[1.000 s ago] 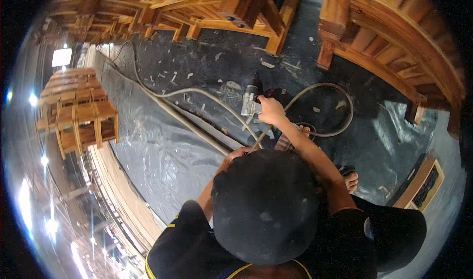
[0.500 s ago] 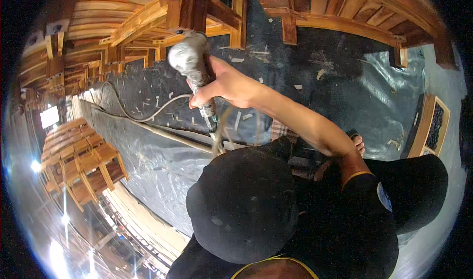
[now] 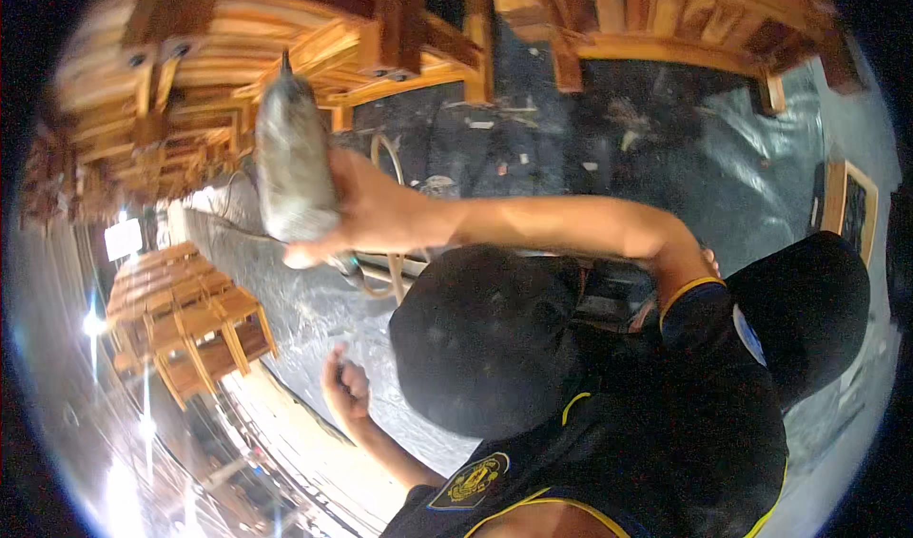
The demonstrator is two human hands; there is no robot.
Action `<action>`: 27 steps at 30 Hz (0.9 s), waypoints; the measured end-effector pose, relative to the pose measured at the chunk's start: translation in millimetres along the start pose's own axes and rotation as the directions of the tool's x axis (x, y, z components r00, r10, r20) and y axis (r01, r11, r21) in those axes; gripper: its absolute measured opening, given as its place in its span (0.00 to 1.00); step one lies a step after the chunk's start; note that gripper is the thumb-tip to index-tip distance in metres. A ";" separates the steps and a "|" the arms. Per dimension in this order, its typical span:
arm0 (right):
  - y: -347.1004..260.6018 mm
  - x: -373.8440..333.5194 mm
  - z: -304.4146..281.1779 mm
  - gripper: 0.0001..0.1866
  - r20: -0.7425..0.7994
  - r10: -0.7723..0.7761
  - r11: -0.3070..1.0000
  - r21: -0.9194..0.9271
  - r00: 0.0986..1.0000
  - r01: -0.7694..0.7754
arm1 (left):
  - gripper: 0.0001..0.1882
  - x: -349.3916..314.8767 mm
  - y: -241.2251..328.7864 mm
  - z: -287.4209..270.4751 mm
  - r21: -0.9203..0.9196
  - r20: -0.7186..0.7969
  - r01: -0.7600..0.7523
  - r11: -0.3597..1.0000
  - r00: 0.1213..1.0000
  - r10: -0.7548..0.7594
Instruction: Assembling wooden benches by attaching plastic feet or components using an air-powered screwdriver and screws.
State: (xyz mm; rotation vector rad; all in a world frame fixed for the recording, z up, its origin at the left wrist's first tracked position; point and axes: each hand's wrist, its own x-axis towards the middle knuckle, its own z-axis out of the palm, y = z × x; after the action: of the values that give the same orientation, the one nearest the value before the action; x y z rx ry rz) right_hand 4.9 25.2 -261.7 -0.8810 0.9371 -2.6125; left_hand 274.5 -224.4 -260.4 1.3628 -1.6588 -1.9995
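My right hand [image 3: 357,201] is closed around a power driver [image 3: 295,158] wrapped in greyish-white plastic. Its thin dark bit points up and away, in front of the slatted wooden furniture [image 3: 200,63]; whether the tip touches wood I cannot tell. A beige hose [image 3: 395,272] runs near the lower end of the driver's handle. Lower left, beside my bent left knee [image 3: 485,338], my left hand [image 3: 347,386] is raised with curled fingers. Anything inside those fingers is too small or hidden to name.
Another wooden piece [image 3: 656,44] stands at the far right. Stacked slatted wooden furniture [image 3: 190,319] is at the left. Dark plastic sheeting [image 3: 666,148] with scattered scraps covers the floor. A wood-framed dark panel [image 3: 851,210] lies on the right, past my right knee [image 3: 808,319].
My right hand has carried the driver left, away from the wooden leg, and the bit now shows. My left hand has come into view at the lower left. The view has shifted slightly.
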 end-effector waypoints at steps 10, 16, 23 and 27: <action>-154.9 74.5 71.5 0.16 0.054 -0.352 0.898 0.303 0.934 0.320 | 0.15 -104.7 30.0 243.9 -0.011 0.620 -0.266 0.964 0.754 0.216; -185.8 -7.4 72.1 0.16 -0.067 -0.291 0.935 0.192 0.954 0.298 | 0.16 -56.7 41.2 259.9 -0.251 0.581 -0.218 0.943 0.745 0.327; -198.1 -104.1 49.4 0.15 -0.283 -0.233 0.949 0.145 0.930 0.281 | 0.15 13.3 30.3 317.5 -0.260 0.584 -0.185 0.948 0.752 0.307; -190.3 -148.5 42.9 0.15 -0.362 -0.155 0.961 0.159 0.919 0.225 | 0.15 17.3 18.0 306.1 -0.247 0.573 -0.159 0.956 0.772 0.276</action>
State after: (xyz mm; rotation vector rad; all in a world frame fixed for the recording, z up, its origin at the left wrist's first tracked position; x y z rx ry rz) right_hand 146.5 209.0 -182.4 -0.4906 0.6721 -3.0330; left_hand 30.6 -38.0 -272.0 0.4374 -1.6866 -2.5167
